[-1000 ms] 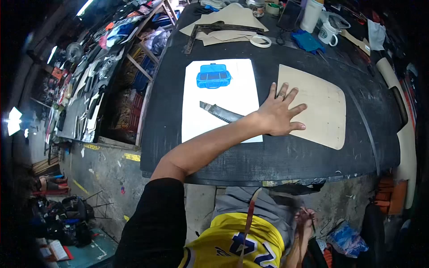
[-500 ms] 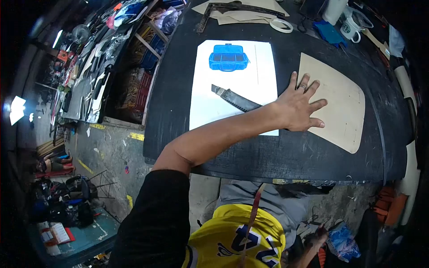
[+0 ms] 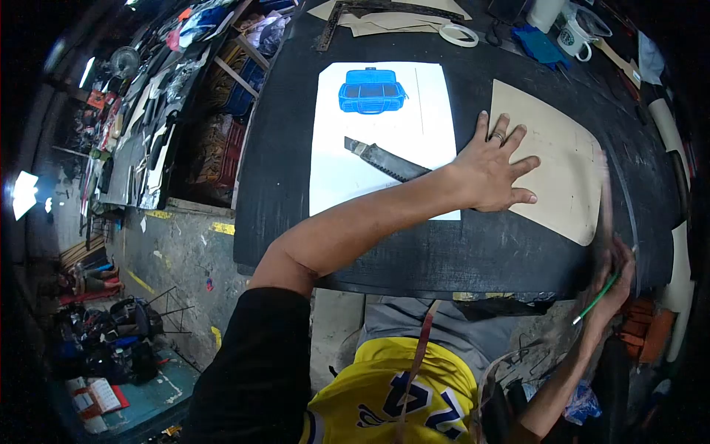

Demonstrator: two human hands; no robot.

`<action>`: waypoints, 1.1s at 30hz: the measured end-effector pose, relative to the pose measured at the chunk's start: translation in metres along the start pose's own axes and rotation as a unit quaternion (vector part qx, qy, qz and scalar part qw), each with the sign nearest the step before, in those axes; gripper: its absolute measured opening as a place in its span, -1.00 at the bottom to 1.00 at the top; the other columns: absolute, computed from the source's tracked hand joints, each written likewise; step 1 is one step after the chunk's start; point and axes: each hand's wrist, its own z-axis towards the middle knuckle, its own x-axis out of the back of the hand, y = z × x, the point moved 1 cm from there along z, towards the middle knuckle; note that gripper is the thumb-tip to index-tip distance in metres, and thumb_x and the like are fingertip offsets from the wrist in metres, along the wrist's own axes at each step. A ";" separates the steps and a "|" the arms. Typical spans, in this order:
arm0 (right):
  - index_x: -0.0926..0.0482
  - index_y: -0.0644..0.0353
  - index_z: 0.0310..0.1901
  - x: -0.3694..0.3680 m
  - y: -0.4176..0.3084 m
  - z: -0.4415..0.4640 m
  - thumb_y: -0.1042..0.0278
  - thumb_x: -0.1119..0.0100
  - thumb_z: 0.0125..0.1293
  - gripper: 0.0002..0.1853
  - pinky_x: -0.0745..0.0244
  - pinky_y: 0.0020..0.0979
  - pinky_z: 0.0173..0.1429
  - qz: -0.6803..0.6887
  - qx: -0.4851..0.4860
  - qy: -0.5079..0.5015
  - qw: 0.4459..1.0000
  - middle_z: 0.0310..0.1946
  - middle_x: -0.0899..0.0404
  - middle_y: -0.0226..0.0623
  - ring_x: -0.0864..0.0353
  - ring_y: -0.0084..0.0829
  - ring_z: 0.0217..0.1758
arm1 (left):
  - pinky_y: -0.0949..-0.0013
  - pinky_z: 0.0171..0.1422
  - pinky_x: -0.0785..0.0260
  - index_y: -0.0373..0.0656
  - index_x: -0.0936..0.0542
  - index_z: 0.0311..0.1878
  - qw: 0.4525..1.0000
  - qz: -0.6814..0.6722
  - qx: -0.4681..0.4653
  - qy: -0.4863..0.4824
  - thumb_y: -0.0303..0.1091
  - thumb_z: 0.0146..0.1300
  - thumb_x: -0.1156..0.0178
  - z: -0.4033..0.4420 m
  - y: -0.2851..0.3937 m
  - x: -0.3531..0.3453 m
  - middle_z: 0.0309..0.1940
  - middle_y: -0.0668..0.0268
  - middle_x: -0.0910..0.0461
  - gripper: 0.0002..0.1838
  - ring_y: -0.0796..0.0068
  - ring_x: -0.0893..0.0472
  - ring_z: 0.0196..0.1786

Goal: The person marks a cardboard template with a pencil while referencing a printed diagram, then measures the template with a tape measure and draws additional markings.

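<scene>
My left hand (image 3: 488, 169) lies flat with fingers spread, a ring on one of them. It presses on the left part of a tan card pattern piece (image 3: 558, 159) with a rounded corner. At the table's front right, my right hand (image 3: 612, 275) is closed around a slim green pencil (image 3: 597, 297) whose pale end points down-left. A blurred pale strip (image 3: 607, 196) runs up from that hand along the card's right edge; its kind is unclear. Under my left forearm is a utility knife (image 3: 384, 161), on a white sheet (image 3: 384, 196) with a blue bag drawing (image 3: 371, 92).
A black table (image 3: 355, 255) carries a metal square (image 3: 399, 7) over card pieces, a tape roll (image 3: 458, 35), a blue cloth (image 3: 538, 46) and a white mug (image 3: 575, 44) at the back. Rolled material (image 3: 669, 133) stands along the right edge. Cluttered shelving (image 3: 222, 111) is left.
My right hand has come into view at the lower right with the green pencil and the blurred strip. My left hand stays on the card; the whole view has shifted slightly.
</scene>
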 end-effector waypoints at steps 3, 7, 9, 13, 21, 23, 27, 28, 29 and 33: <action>-0.64 0.29 0.27 -0.034 -0.013 0.007 0.47 -0.15 0.65 -0.73 -0.63 -0.15 0.39 0.015 -0.055 -0.074 0.996 0.24 -0.67 0.00 -0.71 -0.24 0.27 | -0.55 0.77 0.46 0.21 -0.24 0.75 1.000 -0.020 -0.002 0.021 0.52 0.59 0.36 0.000 -0.001 -0.003 0.77 -0.15 0.07 -0.12 -0.39 0.21 0.80; -0.69 0.30 0.20 -0.053 -0.019 0.015 0.35 -0.19 0.65 -0.74 -0.60 -0.13 0.43 0.035 -0.056 -0.124 0.990 0.20 -0.71 0.00 -0.69 -0.20 0.33 | -0.57 0.76 0.45 0.18 -0.29 0.72 1.000 -0.017 0.003 0.017 0.50 0.60 0.30 0.001 0.000 -0.005 0.76 -0.15 0.05 -0.14 -0.39 0.20 0.79; -0.67 0.27 0.24 -0.054 -0.024 0.014 0.26 -0.20 0.64 -0.68 -0.52 -0.07 0.52 0.098 -0.116 -0.104 0.983 0.24 -0.69 0.01 -0.63 -0.16 0.42 | -0.57 0.76 0.45 0.17 -0.32 0.71 0.999 -0.027 0.000 0.028 0.48 0.60 0.27 0.001 0.001 -0.005 0.76 -0.16 0.03 -0.15 -0.40 0.20 0.79; -0.63 0.29 0.30 -0.061 -0.041 0.010 0.28 -0.26 0.60 -0.63 -0.34 0.00 0.65 0.110 -0.098 -0.095 0.984 0.36 -0.64 0.02 -0.47 -0.09 0.58 | -0.57 0.76 0.45 0.15 -0.34 0.70 0.999 -0.036 0.000 0.038 0.47 0.60 0.24 0.000 -0.001 -0.010 0.76 -0.17 0.02 -0.16 -0.40 0.20 0.79; -0.58 0.29 0.35 -0.063 -0.027 0.011 0.31 -0.32 0.55 -0.56 -0.12 0.05 0.78 -0.034 -0.042 -0.177 0.983 0.55 -0.48 0.01 -0.21 -0.04 0.76 | -0.59 0.75 0.47 0.10 -0.35 0.69 0.998 -0.056 0.000 0.016 0.44 0.59 0.16 0.000 0.001 -0.002 0.76 -0.19 0.03 -0.16 -0.40 0.23 0.80; -0.58 0.29 0.35 -0.065 -0.027 0.009 0.30 -0.33 0.54 -0.56 -0.12 0.05 0.78 -0.022 -0.052 -0.175 0.983 0.57 -0.47 0.00 -0.20 -0.04 0.76 | -0.59 0.75 0.48 0.07 -0.35 0.69 0.998 -0.065 0.002 0.009 0.43 0.59 0.13 -0.003 0.005 0.011 0.76 -0.19 0.04 -0.16 -0.40 0.24 0.80; -0.62 0.20 0.34 -0.066 -0.013 0.009 0.13 -0.33 0.52 -0.52 -0.05 0.17 0.78 0.033 -0.032 -0.168 0.985 0.53 -0.51 0.00 -0.23 0.04 0.74 | -0.55 0.77 0.50 -0.18 -0.38 0.64 0.981 -0.181 -0.071 -0.008 0.30 0.58 0.00 -0.019 0.044 0.062 0.73 -0.31 0.04 -0.16 -0.42 0.24 0.79; -0.61 0.21 0.34 -0.065 -0.011 0.009 0.16 -0.33 0.52 -0.53 -0.06 0.16 0.78 0.031 -0.028 -0.171 0.984 0.54 -0.51 0.01 -0.22 0.04 0.75 | -0.53 0.78 0.48 -0.28 -0.38 0.62 0.964 -0.243 -0.111 -0.004 0.27 0.58 -0.03 -0.030 0.059 0.082 0.71 -0.36 0.01 -0.15 -0.44 0.20 0.78; -0.61 0.22 0.34 -0.065 -0.009 0.010 0.18 -0.33 0.52 -0.54 -0.06 0.16 0.78 0.029 -0.024 -0.174 0.984 0.54 -0.50 0.01 -0.20 0.03 0.75 | -0.53 0.77 0.33 -0.35 -0.41 0.58 0.939 -0.290 -0.183 0.002 0.24 0.59 -0.03 -0.041 0.071 0.092 0.68 -0.38 -0.06 -0.16 -0.45 0.09 0.76; -0.61 0.27 0.33 -0.065 -0.002 0.012 0.28 -0.33 0.53 -0.57 -0.10 0.13 0.76 0.015 -0.013 -0.188 0.982 0.55 -0.48 0.03 -0.14 0.03 0.78 | -0.26 0.43 -0.43 -0.41 -0.65 0.18 0.810 -0.427 -0.375 0.144 -0.04 0.64 -0.15 -0.089 0.098 0.112 0.25 -0.20 -0.64 -0.49 -0.17 -0.64 0.32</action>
